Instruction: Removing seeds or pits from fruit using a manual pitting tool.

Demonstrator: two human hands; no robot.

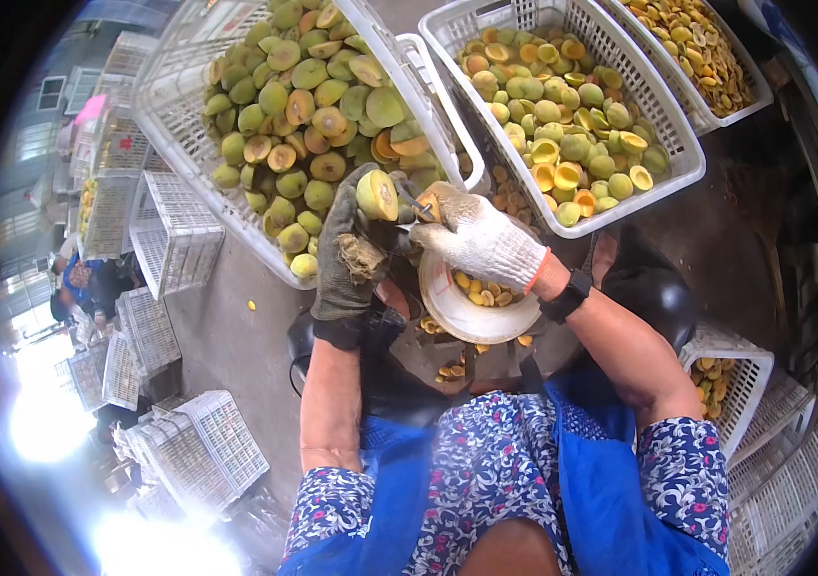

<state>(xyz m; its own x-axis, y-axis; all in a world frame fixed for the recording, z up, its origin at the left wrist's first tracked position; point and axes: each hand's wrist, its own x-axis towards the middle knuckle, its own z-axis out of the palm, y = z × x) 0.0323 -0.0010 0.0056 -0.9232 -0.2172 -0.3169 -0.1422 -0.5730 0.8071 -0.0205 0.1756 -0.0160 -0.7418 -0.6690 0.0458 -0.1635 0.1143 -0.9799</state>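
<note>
My left hand (351, 252), in a dark grey glove with a worn patch, holds a halved green fruit (378, 196) with its pale cut face turned right. My right hand (477, 230) wears a white knit glove with an orange cuff. It grips a small tool with a curved metal blade (407, 189), close beside the fruit half; the handle is mostly covered by my fingers. Beneath my right hand stands a white bucket (477, 330) with yellow-brown pits or fruit pieces (488, 294) in it. Ahead of my left hand is a white crate (186, 137) of halved green fruit (308, 108).
A second white crate (693, 176) holds hollowed fruit halves (560, 122). Beyond it, another crate (758, 101) contains yellow pieces (704, 57). Fruit scraps (451, 371) lie on the floor by the bucket. Stacked crates (178, 230) stand left, near another person (88, 284).
</note>
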